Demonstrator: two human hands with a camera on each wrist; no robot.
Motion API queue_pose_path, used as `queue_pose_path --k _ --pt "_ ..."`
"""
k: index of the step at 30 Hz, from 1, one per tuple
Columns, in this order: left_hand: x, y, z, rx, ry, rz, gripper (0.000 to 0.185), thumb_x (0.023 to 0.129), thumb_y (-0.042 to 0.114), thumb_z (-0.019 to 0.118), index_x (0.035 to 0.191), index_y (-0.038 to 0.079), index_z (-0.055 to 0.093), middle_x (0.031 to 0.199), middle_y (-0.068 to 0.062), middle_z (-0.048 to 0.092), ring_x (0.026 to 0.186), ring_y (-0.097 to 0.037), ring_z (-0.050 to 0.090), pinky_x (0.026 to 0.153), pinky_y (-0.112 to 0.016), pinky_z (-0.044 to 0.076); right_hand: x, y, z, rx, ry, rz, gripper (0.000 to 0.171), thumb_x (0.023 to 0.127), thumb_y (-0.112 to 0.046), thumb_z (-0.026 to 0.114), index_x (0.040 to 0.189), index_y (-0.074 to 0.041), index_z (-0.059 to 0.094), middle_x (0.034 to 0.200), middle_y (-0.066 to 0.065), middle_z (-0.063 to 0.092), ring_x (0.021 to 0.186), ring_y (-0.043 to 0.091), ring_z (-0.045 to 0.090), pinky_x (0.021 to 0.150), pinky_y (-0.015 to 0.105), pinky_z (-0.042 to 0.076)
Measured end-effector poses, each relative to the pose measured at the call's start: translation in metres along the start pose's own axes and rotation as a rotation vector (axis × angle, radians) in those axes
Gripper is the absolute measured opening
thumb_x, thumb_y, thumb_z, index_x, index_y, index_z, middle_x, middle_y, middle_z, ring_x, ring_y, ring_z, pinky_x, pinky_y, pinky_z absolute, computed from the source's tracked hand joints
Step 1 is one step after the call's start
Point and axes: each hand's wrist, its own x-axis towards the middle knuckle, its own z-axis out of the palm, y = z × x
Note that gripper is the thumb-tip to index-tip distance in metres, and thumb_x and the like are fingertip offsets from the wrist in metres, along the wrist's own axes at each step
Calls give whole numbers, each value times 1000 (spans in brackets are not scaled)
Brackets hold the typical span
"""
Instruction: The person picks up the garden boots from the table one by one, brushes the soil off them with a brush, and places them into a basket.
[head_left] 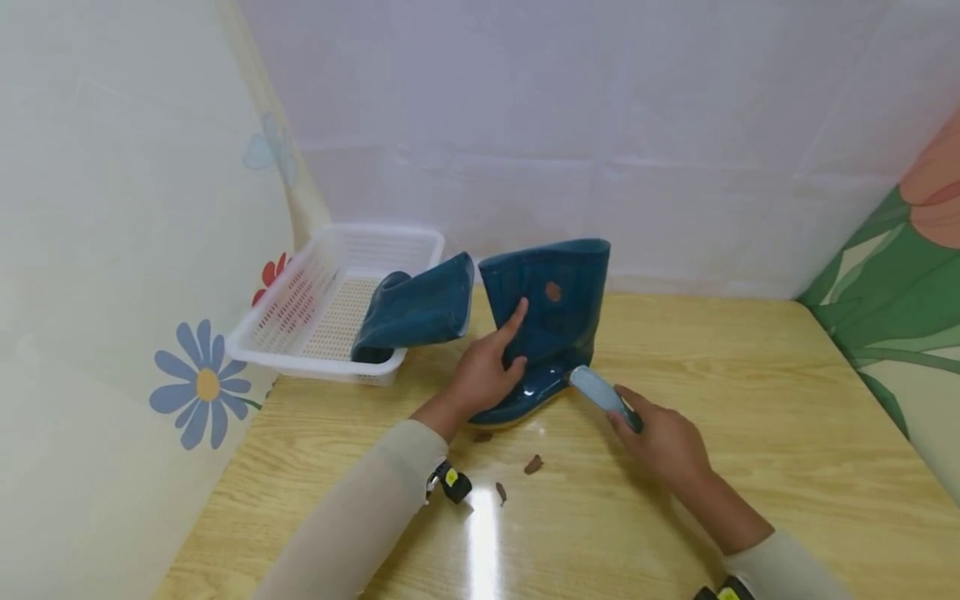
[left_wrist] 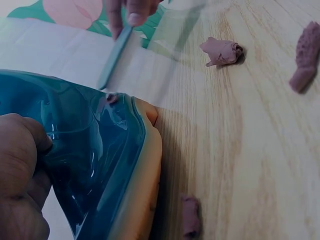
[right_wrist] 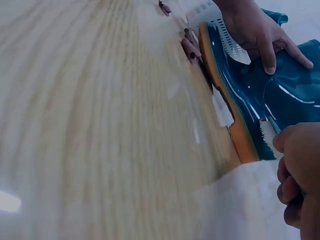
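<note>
A dark teal rain boot (head_left: 573, 333) with a tan sole stands upright on the table, its toe pointing to the lower left. My left hand (head_left: 486, 375) grips it near the ankle, index finger stretched along the shaft. In my right hand (head_left: 667, 437) is a brush (head_left: 596, 388) with a blue-grey back. Pale bristles (right_wrist: 267, 137) touch the boot's heel area in the right wrist view. A small brown smear (left_wrist: 112, 98) shows beside the brush in the left wrist view. Higher up, a brown patch (head_left: 552, 292) sticks to the shaft.
Left of the boot, a white plastic basket (head_left: 300, 364) holds a second teal boot (head_left: 423, 312), whose shaft leans out over the rim. Several brown clay-like lumps (head_left: 533, 464) lie on the wood-grain table (head_left: 750, 400) in front. A white wall covering (head_left: 675, 150) rises behind.
</note>
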Motion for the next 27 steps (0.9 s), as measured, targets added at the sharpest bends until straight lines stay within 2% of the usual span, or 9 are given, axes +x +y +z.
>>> queue_pose_path --k 2,7,10,12,16,19,20,23,27 --pt "0 0 0 2 0 2 93 101 13 65 163 43 2 99 -15 65 48 -11 45 75 -38 53 -4 5 -2 -10 -17 21 47 99 -31 69 140 -9 63 53 -7 33 47 12 32 44 31 25" --pt "1 1 -1 4 7 -1 94 101 13 65 163 43 2 85 -7 59 46 -13 45 73 -36 52 -11 17 -7 -24 -26 43 47 100 -31 67 140 -9 62 52 -6 35 46 12 31 43 31 25" --pt "1 1 0 9 4 -9 94 101 14 65 163 44 1 97 -9 66 53 -13 52 86 -36 54 -11 19 -9 -21 -9 35 47 100 -31 67 140 -9 62 52 -7 35 47 11 31 43 31 24" --pt "0 1 1 13 3 -15 94 101 14 66 163 44 1 113 -13 68 64 -11 59 95 -37 52 -10 18 -10 -17 7 25 46 100 -32 67 140 -9 62 53 -7 35 47 12 31 44 31 24" --pt "0 2 2 10 -2 -18 94 101 15 66 163 44 1 123 -16 67 71 -11 62 100 -39 51 -7 15 -9 -2 56 -1 45 99 -31 69 139 -10 64 53 -7 34 47 12 31 44 31 23" --pt "0 2 3 8 1 -11 95 101 14 66 163 43 1 105 -14 68 59 -13 55 92 -37 53 -5 11 -10 8 104 -34 45 98 -29 71 138 -10 64 54 -8 31 46 10 29 44 30 23" --pt "0 2 3 11 6 -7 95 100 14 67 163 43 1 107 -14 68 59 -12 54 91 -37 53 -4 9 -10 10 123 -46 46 97 -29 72 138 -10 64 54 -8 31 46 9 29 44 30 23" --pt "-1 1 2 14 12 1 96 100 13 67 163 43 1 88 -7 62 51 -14 47 79 -35 53 0 3 -11 18 190 -87 47 95 -26 75 138 -10 65 57 -8 32 47 8 28 44 28 23" --pt "0 1 2 18 25 21 96 99 12 68 163 42 3 80 -1 55 48 -13 45 72 -33 51 7 -7 -15 25 264 -125 50 91 -23 79 137 -9 65 58 -7 35 48 9 30 45 29 24"
